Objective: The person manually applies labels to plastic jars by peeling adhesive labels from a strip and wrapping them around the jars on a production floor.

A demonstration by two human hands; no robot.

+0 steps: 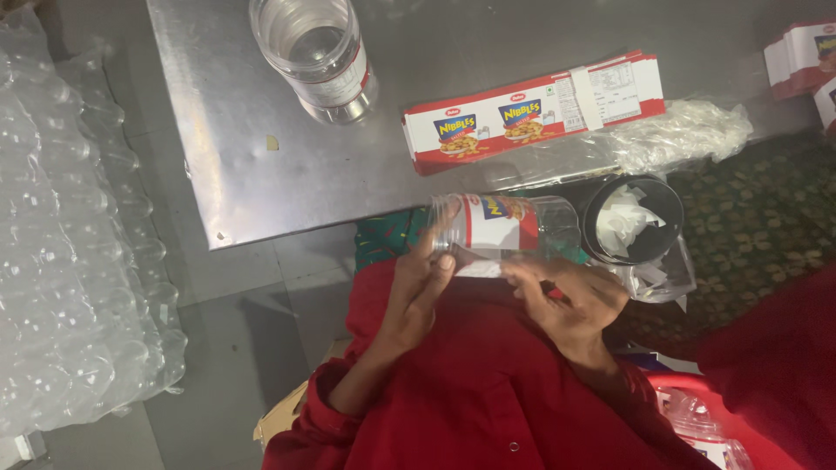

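Clear jar (509, 228) with red-white label, red sleeves, grey steel table (261, 174), perhaps green patterned cloth (749, 218)

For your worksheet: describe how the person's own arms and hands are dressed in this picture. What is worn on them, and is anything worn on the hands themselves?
Both arms are in long red sleeves that match the red garment over the lap. The left hand and the right hand are bare, with no gloves. No rings, watch or bracelet can be made out, though the light is dim. The left sleeve's cuff sits pushed back, above the wrist.
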